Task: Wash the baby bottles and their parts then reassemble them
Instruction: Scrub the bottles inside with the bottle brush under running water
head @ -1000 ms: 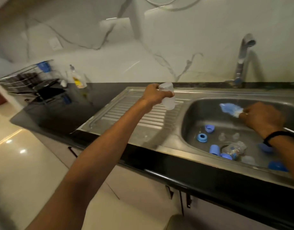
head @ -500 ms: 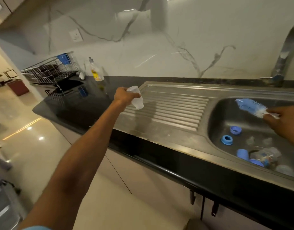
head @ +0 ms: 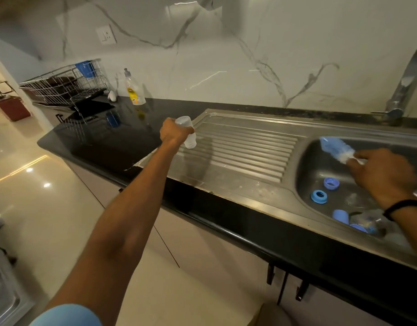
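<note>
Left hand (head: 175,132): my fingers curl round the clear plastic baby bottle (head: 190,140), which sticks out above and below my fist.
Bottle's place: over the left edge of the ridged steel drainboard (head: 245,147).
Right hand (head: 381,175): pinches the blue-bristled bottle brush (head: 335,150) by its handle, over the steel sink basin (head: 320,170).
Basin floor: two blue plastic screw rings (head: 318,196) near its left wall.

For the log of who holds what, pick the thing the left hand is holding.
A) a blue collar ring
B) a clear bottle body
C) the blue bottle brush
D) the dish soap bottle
B: the left hand grips a clear bottle body above the left end of the drainboard, while the blue bottle brush is in the right hand over the sink.
</note>
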Available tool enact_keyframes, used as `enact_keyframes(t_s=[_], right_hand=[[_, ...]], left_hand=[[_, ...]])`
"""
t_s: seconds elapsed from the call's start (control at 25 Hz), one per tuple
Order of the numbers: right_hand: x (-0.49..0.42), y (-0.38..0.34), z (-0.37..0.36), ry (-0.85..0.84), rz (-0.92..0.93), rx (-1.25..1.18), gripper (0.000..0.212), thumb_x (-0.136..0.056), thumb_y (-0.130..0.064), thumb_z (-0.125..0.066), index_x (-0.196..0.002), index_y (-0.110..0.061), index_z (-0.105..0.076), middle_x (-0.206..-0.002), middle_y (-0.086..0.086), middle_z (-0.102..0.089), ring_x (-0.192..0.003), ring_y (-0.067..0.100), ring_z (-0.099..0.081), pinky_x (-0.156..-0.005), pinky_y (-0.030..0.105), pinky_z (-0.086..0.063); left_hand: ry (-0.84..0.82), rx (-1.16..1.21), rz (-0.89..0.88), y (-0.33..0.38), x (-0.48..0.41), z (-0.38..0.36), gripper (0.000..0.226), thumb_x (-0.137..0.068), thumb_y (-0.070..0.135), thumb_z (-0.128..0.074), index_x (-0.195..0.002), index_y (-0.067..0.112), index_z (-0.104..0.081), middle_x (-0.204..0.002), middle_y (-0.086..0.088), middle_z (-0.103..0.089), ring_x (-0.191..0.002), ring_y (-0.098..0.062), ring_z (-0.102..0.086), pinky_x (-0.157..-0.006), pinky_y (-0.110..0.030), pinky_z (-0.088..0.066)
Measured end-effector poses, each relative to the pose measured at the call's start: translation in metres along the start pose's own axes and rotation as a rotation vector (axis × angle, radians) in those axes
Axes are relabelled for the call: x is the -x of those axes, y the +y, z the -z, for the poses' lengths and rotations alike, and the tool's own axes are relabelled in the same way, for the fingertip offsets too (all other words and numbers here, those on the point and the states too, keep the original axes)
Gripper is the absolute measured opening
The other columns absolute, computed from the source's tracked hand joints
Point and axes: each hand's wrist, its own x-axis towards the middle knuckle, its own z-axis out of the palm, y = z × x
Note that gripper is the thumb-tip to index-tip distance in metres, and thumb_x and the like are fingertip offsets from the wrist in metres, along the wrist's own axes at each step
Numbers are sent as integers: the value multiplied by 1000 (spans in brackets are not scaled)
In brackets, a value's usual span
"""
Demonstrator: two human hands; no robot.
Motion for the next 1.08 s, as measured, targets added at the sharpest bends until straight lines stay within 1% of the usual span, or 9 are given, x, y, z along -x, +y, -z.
enact_keyframes(t_s=[0.16,0.28,0.4,0.56,0.64,0.72,0.8,0.88,1.08], right_hand=[[1,-48,-11,61,-39,-63,31,-95,-29,-59,-99,-1,-70,-89,25,-66,-85,42,-64,-66,37,-42],[8,-94,-19,108,54,-117,28,-96,-27,-57,-100,-3,-70,-97,23,-69,-90,40,-65,-69,36,-44],[18,-137,-36,41,108,-218,26,-100,-23,-52,-105,-4,-69,-101,16,-69,-92,33,-65,-68,29,-40],[33,-183,-66,-57,62,-362,23,-98,-18,-50,-109,-6,-66,-110,14,-66,-89,26,-60,-68,26,-36],[40,-198,-75,-99,137,-357,23,-97,-16,-50,-112,-7,-65,-109,12,-64,-88,26,-60,-69,24,-34],[44,-209,-81,-111,188,-407,25,-97,-15,-52,-118,-8,-64,-107,3,-63,-75,18,-55,-64,13,-33],[45,-218,-89,-101,196,-430,23,-97,-16,-55,-117,-10,-64,-104,3,-64,-66,11,-45,-54,14,-33],[43,-226,-96,-121,180,-443,20,-98,-20,-54,-111,-12,-66,-99,3,-62,-59,6,-38,-45,13,-24],[43,-245,-107,-136,211,-419,17,-98,-17,-55,-109,-11,-67,-91,1,-61,-67,13,-51,-37,9,-25]], left_hand=[[26,-7,10,-2,2,2,69,-75,27,-86,-133,8,-55,-131,-13,-63,-116,-30,-63,-98,-44,-55],[34,-4,18,-6,3,4,69,-75,26,-86,-133,8,-54,-131,-14,-62,-118,-30,-62,-99,-45,-54],[32,-8,13,-9,4,3,69,-75,25,-86,-134,8,-54,-132,-14,-62,-118,-30,-62,-99,-45,-54],[28,-29,-8,-12,6,2,69,-77,24,-86,-135,9,-52,-134,-13,-60,-121,-30,-60,-100,-43,-53],[28,-39,-18,-14,4,3,69,-77,24,-85,-136,9,-52,-135,-13,-60,-123,-30,-59,-101,-43,-52],[30,-30,-24,-17,0,6,69,-77,24,-86,-135,9,-52,-135,-13,-60,-122,-30,-59,-102,-44,-52],[38,-32,-36,-21,-6,9,69,-76,25,-86,-134,9,-52,-134,-13,-60,-121,-30,-60,-101,-44,-52],[40,-49,-47,-26,-13,12,69,-75,25,-87,-133,9,-53,-133,-13,-61,-121,-30,-60,-101,-44,-52],[14,-60,-45,-37,-28,14,69,-75,25,-87,-133,9,-54,-134,-12,-61,-121,-29,-61,-100,-44,-53]])
